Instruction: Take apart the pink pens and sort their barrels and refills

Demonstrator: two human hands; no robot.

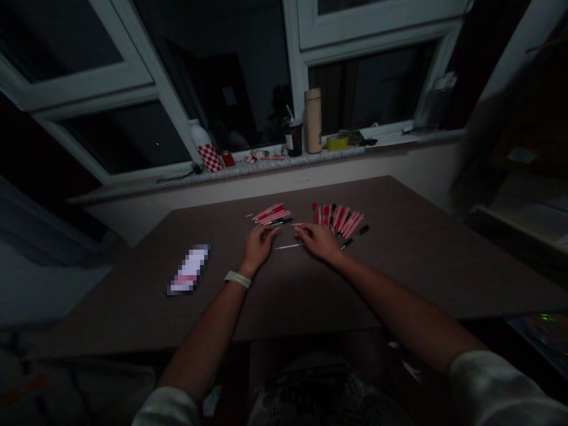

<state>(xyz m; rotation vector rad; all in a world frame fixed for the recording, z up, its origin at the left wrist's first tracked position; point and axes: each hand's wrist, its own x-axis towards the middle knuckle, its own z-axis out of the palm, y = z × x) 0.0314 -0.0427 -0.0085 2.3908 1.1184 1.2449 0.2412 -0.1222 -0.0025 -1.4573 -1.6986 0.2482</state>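
Observation:
My left hand (258,245), with a pale wristband, is low over the table, its fingers curled towards the thumb. Whatever its fingertips hold is too small and dark to name. Just beyond them lies a pile of pink, red and black pens (271,214). My right hand (320,239) has its fingers drawn together, facing the left one; their contents are unclear. A thin pale rod like a pen refill (288,246) reaches out below the right fingers; I cannot tell whether they touch it. Fanned-out pink, red and black pen parts (339,218) lie just past the right hand.
Black pen caps (362,230) lie right of the fan. A phone with a lit screen (190,269) is on the table's left side (146,260). On the windowsill stand a checkered bottle (207,151), a dark cup with a straw (293,137), a tan flask (313,121) and yellow tape (337,142).

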